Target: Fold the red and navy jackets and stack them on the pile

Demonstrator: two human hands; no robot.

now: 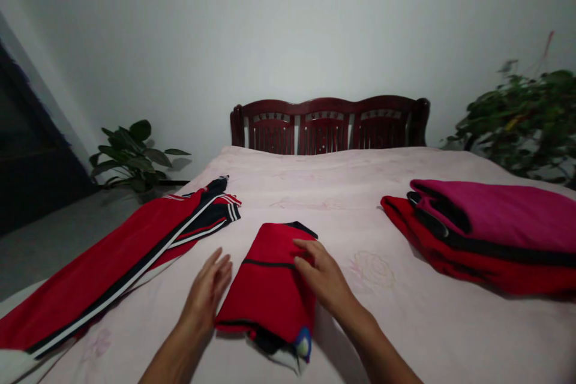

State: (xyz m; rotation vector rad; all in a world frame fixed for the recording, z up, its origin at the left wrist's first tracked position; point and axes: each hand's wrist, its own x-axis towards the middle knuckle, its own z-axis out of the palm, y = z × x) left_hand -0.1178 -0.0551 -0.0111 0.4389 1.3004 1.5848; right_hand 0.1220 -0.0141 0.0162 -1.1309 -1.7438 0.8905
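At the far left the red track pants with dark and white side stripes run off the lower left corner, so their waist end is cut from view; only the striped cuffs near the middle of the bed show fully. Both forearms enter from the bottom edge, their elbows out of frame. The left hand lies flat and open on the pink sheet, fingers spread a little, its fingertips just touching the left edge of the folded red garment. That garment sits on the bed near the front, between the two hands; its near end is blurred, showing bits of dark, white and blue that are hard to identify. The right hand rests open on the garment's upper right part, fingers pressed flat on the cloth and gripping nothing. To the right lies a clear stretch of sheet with a faint rose print, then a stack of folded clothes, magenta over dark over red, cut off by the right edge. Behind stand a dark wooden headboard and two potted plants; the floor at left is dim.
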